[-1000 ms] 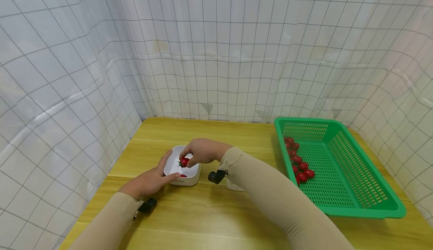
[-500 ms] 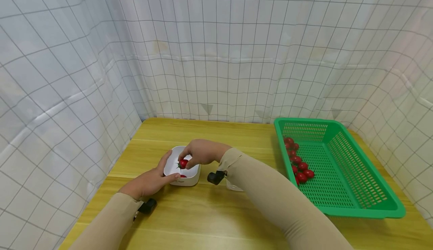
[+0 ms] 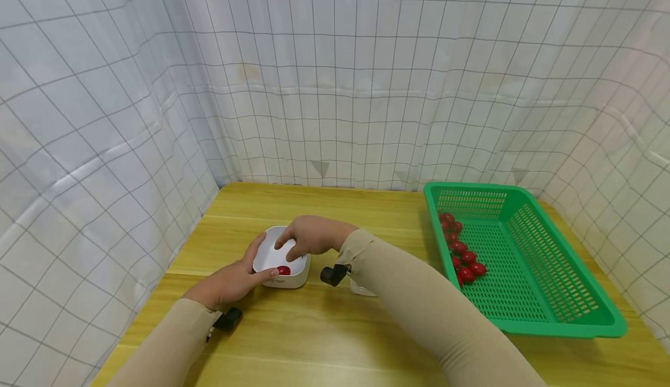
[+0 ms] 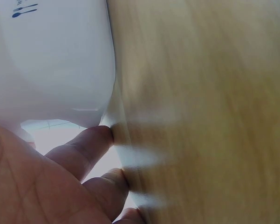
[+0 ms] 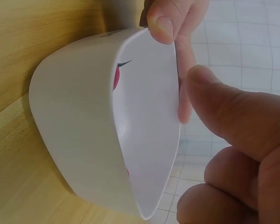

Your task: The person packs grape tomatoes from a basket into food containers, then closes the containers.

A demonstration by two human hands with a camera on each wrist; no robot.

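Note:
My left hand (image 3: 230, 280) holds a white bowl (image 3: 293, 281) at its left side, with the thumb over the near rim. In the right wrist view, the left thumb (image 5: 164, 25) lies on the bowl's rim (image 5: 74, 116) and other fingers are outside the wall. A red tomato (image 3: 283, 270) shows inside, near the left thumb. Over the bowl, my right hand (image 3: 316, 234) has its thumb and index finger apart, with nothing between them. The right wrist view shows slivers of two red things, one with a green stem (image 5: 124, 63), past the bowl's edge.
A green basket (image 3: 565, 337) stands at the right, with several red tomatoes (image 3: 458, 247) along its left side. Partly hidden by the right sleeve, a whitish container (image 3: 361, 288) sits on the wooden table (image 3: 309, 340). A grid-patterned white curtain (image 3: 340, 113) surrounds the table's back and sides.
The tomato pinched in my right hand has been let go inside the bowl, and the thumb and index finger have parted. My left hand keeps its place on the bowl.

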